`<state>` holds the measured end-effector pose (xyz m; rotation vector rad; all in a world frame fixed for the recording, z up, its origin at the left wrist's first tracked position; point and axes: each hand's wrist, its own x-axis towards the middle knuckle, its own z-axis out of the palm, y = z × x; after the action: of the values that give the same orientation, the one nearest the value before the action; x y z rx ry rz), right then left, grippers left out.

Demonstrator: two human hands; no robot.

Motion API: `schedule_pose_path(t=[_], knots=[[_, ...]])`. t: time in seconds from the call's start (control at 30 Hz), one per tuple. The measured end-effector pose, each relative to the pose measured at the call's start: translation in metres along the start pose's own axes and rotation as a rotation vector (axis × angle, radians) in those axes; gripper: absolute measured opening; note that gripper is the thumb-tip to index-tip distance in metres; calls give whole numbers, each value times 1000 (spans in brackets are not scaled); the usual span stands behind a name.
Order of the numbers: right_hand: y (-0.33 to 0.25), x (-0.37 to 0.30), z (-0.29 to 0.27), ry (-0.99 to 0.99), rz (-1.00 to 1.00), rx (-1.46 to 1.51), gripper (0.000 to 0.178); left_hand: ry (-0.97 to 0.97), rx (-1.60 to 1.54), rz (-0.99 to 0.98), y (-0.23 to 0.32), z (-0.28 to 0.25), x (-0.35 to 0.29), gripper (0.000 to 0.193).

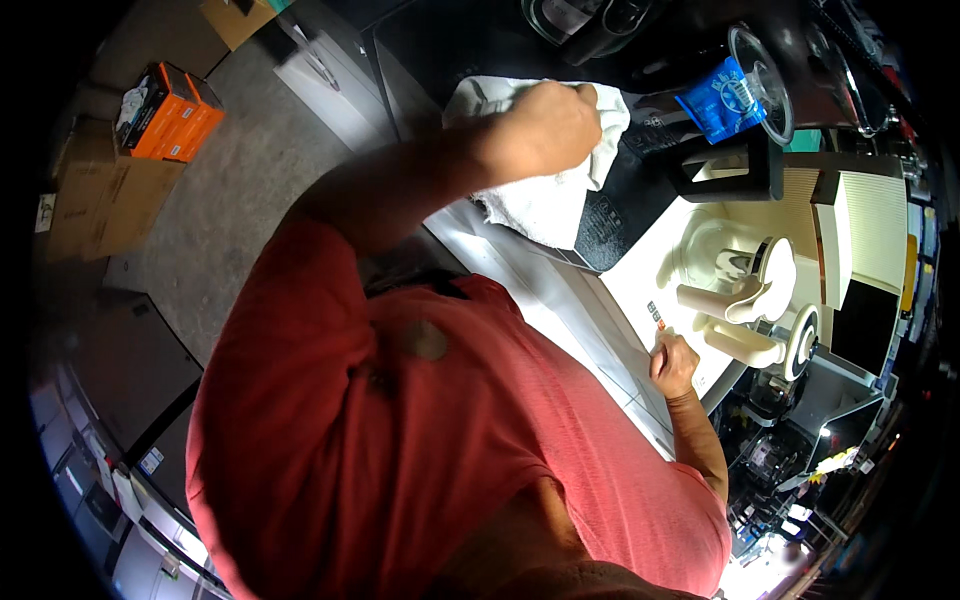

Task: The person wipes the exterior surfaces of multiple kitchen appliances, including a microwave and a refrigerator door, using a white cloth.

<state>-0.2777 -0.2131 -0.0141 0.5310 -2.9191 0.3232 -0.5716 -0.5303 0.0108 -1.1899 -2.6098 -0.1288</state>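
Observation:
My left hand (pixel 552 128) is closed in a fist on a white cloth (pixel 545 205). The cloth lies bunched over the front edge of a black, glossy appliance (pixel 625 225). Lower right, my right hand (pixel 675 365) is curled at the front edge of a cream-coloured appliance (pixel 650 275); whether its fingers hold anything is hidden. Close by that hand, two cream handles (pixel 745 343) stick out toward me, joined to round parts. A black handle (pixel 735 172) juts out over the black appliance, near the cloth.
A blue packet (pixel 722 100) lies by a clear round container (pixel 775 85) on the black appliance. A glass vessel with a black handle (pixel 610 25) stands at the top. Orange boxes (pixel 175 115) rest on a cardboard box (pixel 115 195) on the floor at left. More dark machines (pixel 775 450) stand at right.

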Motion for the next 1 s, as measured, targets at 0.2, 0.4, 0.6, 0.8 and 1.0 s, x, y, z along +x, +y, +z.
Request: schedule_pose_path(t=[0.2, 0.4, 0.6, 0.8, 1.0], knots=[[0, -6, 0, -6, 23, -7, 22, -26, -41, 86, 0, -10, 6, 17], [5, -8, 3, -25, 9, -56, 22, -81, -175, 245, 37, -21, -5, 18], [5, -11, 6, 3, 8, -57, 26, -92, -317, 162, 8, -17, -25, 17], [6, -19, 9, -3, 34, -14, 27, 61, -18, -137, -101, -22, -74, 23], [-5, -14, 7, -28, 115, -111, 25, 153, 11, -330, -138, -11, -63, 23]])
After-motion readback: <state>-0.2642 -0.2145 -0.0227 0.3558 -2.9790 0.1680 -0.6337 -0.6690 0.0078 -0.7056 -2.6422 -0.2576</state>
